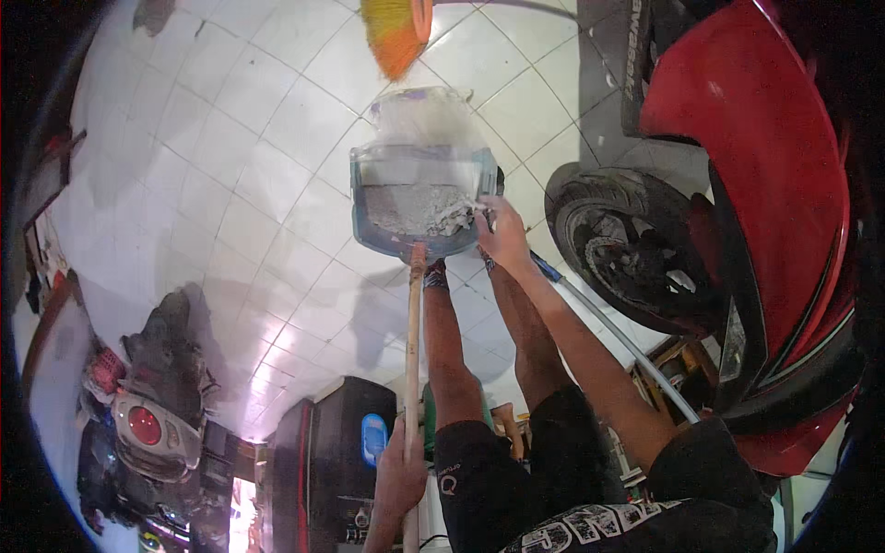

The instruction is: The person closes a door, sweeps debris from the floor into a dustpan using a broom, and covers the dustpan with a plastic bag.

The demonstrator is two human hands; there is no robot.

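Note:
A blue-grey dustpan (369, 228) hangs above the tiled floor, with grey dust and crumpled debris (442, 210) lying in it. My left hand (402, 470) is wrapped round its long wooden handle (414, 341) at the lower part of the view. Reaching over the pan's right side, my right hand (505, 235) has its fingertips pinched at the edge of the debris; what lies between them is too small to make out. Just beyond the pan's far edge is a pale, blurred heap (422, 114). Orange and yellow broom bristles (395, 37) show at the top.
A red motorbike (756, 101) with its black wheel (622, 240) stands close on the right. Beside my right forearm slants a grey pole (636, 350). Another motorbike (152, 429) is at lower left, near a black case (346, 442). White tiles (249, 138) cover the floor.

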